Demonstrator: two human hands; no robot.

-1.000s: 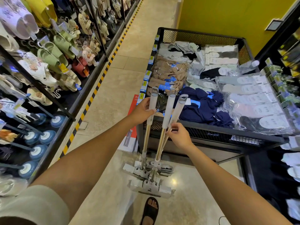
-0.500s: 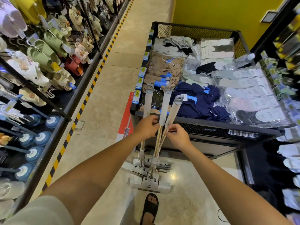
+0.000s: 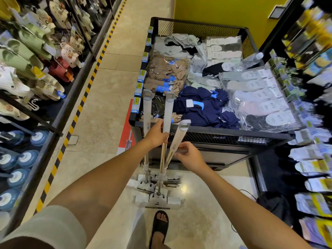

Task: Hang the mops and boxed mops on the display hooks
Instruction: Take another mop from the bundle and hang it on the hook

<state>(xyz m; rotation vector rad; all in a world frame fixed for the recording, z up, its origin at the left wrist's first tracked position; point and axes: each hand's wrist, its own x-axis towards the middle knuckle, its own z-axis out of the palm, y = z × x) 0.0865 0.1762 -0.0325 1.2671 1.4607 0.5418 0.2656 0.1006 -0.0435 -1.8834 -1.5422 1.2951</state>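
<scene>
Three flat mops stand upright on the floor in front of me, their grey-white heads [image 3: 158, 200] stacked together near my sandalled foot. My left hand [image 3: 156, 134] grips the two left handles [image 3: 168, 112] together at the bottom of their pale sleeves. The third handle [image 3: 178, 136] leans to the right, and my right hand [image 3: 188, 155] pinches it low on its sleeve. Each handle ends in a hanging loop at the top. A red boxed mop [image 3: 128, 130] lies on the floor against the bin's left side, partly hidden by it.
A black mesh bin [image 3: 215, 135] full of packed socks stands straight ahead. Slipper racks with hooks [image 3: 36, 69] line the left, edged by a yellow-black floor stripe [image 3: 79, 108]. Sock displays [image 3: 314, 168] hang on the right. The tiled aisle [image 3: 115, 83] runs forward on the left.
My left hand slid down from one handle's top and now clasps two handles together. The right hand keeps the third handle, which tilts further right. The view shifted slightly forward.
</scene>
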